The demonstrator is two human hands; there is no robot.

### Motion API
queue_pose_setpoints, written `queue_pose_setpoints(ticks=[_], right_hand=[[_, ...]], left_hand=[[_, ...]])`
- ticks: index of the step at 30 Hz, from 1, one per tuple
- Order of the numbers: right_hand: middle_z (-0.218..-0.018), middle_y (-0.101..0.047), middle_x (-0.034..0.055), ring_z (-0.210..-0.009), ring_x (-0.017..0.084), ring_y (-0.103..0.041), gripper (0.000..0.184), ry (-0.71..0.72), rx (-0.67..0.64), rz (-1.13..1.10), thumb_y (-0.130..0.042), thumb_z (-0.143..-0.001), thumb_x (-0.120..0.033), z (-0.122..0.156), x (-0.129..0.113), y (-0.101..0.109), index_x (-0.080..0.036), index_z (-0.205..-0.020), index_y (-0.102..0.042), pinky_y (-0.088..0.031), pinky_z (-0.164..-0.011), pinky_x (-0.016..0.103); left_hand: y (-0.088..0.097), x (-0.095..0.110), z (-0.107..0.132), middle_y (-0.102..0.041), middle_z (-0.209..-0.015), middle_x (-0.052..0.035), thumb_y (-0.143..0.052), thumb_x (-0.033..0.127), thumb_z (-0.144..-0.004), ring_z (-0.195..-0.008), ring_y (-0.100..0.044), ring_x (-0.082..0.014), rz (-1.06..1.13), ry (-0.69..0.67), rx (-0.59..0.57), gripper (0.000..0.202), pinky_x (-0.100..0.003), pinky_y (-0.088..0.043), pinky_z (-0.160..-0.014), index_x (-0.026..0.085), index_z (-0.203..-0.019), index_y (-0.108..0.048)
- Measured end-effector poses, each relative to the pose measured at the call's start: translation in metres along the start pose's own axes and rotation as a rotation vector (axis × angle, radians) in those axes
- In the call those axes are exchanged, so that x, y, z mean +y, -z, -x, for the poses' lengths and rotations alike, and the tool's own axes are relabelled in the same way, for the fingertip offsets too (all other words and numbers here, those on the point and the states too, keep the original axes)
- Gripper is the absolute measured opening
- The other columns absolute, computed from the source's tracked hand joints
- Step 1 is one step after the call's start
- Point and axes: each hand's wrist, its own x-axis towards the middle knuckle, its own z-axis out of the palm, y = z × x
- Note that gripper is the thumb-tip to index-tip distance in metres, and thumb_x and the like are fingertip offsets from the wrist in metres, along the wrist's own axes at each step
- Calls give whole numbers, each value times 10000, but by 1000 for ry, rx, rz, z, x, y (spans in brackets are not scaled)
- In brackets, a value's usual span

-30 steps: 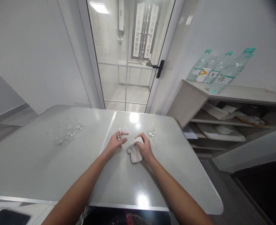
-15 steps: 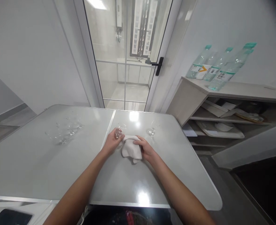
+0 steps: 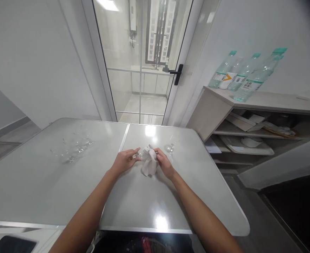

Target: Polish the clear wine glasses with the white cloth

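Apparently a wiping step is in hand: the left hand point(image 3: 125, 161) grasps a small clear glass point(image 3: 139, 155), its fingers and thumb pinched round it, while the right hand point(image 3: 164, 162) clutches a pale cloth point(image 3: 150, 165) bunched against the glass. That glass is between the two hands, above the near-middle part of the bench point(image 3: 197, 200), partly hidden by the cloth, so how deep the cloth goes into it I cannot tell. As I judge it, the next move calls for a light, steady hold on the left and a gentle turn of the cloth on the right, since thin glass could slip or crack. Just beyond the right hand, another glass point(image 3: 170, 148) stands on the bench, near enough to be knocked by a wide elbow or sleeve. Off to the left, well apart, a cluster of clear glasses point(image 3: 77, 149) leaves the working spot free. Farther off, plastic bottles point(image 3: 249, 86) stand on a cabinet point(image 3: 214, 109), beside a glazed door point(image 3: 155, 102), out of the way.
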Motion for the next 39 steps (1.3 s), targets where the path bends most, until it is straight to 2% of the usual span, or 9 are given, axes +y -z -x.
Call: queue_pose_setpoints(ticks=[6, 10, 15, 19, 24, 29, 32, 36, 39], right_hand=[[-776, -522, -58, -644, 132, -449, 436, -14, -116, 65, -781, -837, -425, 2, 8, 8, -261, -1106, -478, -382, -613, 238], [-754, -571, -64, -592, 128, -461, 508, -45, -93, -4, -777, -850, -444, 1, 9, 7, -274, -1176, -426, -378, -576, 239], [-958, -667, 21, -792, 193, -612, 627, 80, -112, 98, -763, -861, -483, 0, 6, 9, -256, -1353, -447, -532, -788, 354], [-1143, -684, 68, -973, 242, -652, 774, 172, -203, 181, -800, -824, -469, 1, 6, 10, -238, -1483, -466, -518, -977, 432], [-993, -687, 20, -790, 200, -627, 658, -26, 147, 32, -736, -877, -471, -5, 16, 3, -269, -1459, -506, -529, -737, 313], [-830, -626, -15, -671, 183, -591, 719, -166, 362, -226, -755, -834, -531, -8, 21, -3, -255, -1441, -485, -513, -630, 296], [-935, -678, 20, -761, 217, -653, 756, -111, 189, -164, -702, -886, -540, -2, 13, -2, -280, -1534, -411, -552, -702, 337], [-1241, -701, 70, -1173, 294, -651, 601, 139, -123, 219, -722, -879, -376, 6, 3, -4, -315, -1455, -563, -507, -1042, 446], [-1258, -708, 62, -1172, 287, -656, 475, 159, -76, 264, -686, -903, -336, 5, 6, -12, -316, -1375, -634, -498, -1060, 447]], left_hand=[[1, 10, 4, -808, -861, -58, -776, 377, -842, -593, -617, -147, 53, -66, -70, 390, -254, -451, -627, 324, -1228, -783], [-6, 20, 1, -789, -769, -60, -821, 364, -782, -523, -559, -141, 225, 105, -68, 372, -272, -448, -571, 274, -1143, -825], [7, 25, -6, -725, -657, -65, -818, 484, -773, -401, -480, -108, 645, 453, -422, 411, -250, -382, -425, 155, -1017, -842], [18, 20, -9, -750, -738, -113, -775, 528, -816, -409, -514, -112, 781, 530, -605, 401, -240, -333, -397, 133, -869, -821], [5, 21, -5, -767, -863, -96, -725, 501, -887, -765, -720, -237, 529, 302, -224, 369, -307, -517, -641, 203, -1096, -787], [-6, 26, -4, -733, -957, -99, -796, 418, -838, -895, -657, -250, 161, -21, 42, 198, -353, -504, -829, 264, -962, -777], [-10, 18, -6, -648, -775, -51, -807, 458, -818, -693, -568, -184, 236, 111, 151, 245, -298, -451, -669, 231, -798, -720], [-15, 2, -6, -452, -550, 45, -780, 555, -793, -456, -341, -99, 542, 607, 76, 403, -248, -254, -463, 187, -726, -627], [-18, 1, -5, -468, -599, 44, -725, 582, -830, -454, -344, -84, 683, 694, 61, 427, -228, -227, -440, 178, -774, -599]])
